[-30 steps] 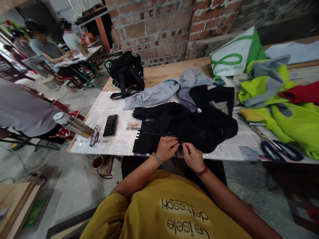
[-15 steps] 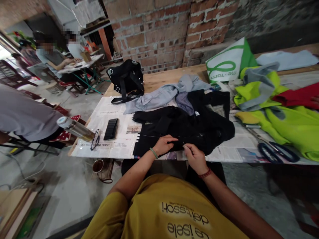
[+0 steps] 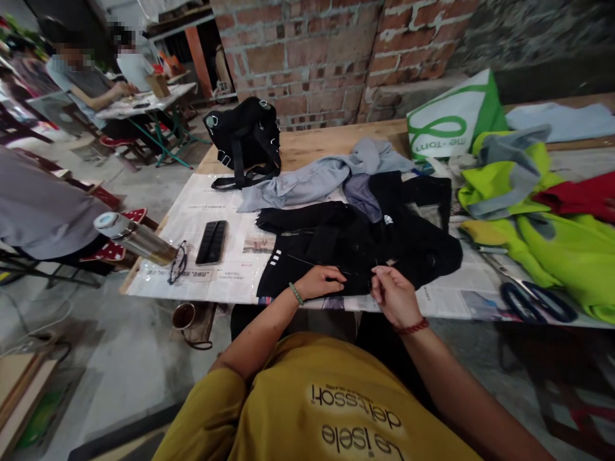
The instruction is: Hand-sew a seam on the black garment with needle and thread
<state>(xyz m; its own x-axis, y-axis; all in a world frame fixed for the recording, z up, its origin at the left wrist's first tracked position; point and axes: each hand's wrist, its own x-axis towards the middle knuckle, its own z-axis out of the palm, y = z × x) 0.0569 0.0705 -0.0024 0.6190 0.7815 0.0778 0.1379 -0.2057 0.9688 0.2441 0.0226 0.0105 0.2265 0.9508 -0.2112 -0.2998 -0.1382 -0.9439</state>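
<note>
Across the table's front edge lies a black garment point(image 3: 331, 237), a jacket or trousers, with white stripes at its left end. My left hand point(image 3: 319, 282) rests on the garment's near edge, its curled fingers closed on the cloth. To the right of it, my right hand point(image 3: 394, 296) pinches a thin needle point(image 3: 377, 262) between thumb and fingertips, just above the black cloth. A fine pale thread point(image 3: 300, 258) runs over the garment near my left hand. Whether it joins the needle is too faint to tell.
Left on the newspaper-covered table point(image 3: 225, 282) are a phone point(image 3: 212, 242), glasses point(image 3: 179, 262) and a bottle point(image 3: 137, 240). A black bag point(image 3: 246, 137) and grey garment point(image 3: 307, 179) lie behind. Scissors point(image 3: 523, 288), yellow-green clothes point(image 3: 562, 256) and a green-white bag point(image 3: 446, 125) are right. People sit left.
My right hand has moved to the right and away from my left hand, with the needle in it. My left hand stays on the black garment. The view has shifted slightly.
</note>
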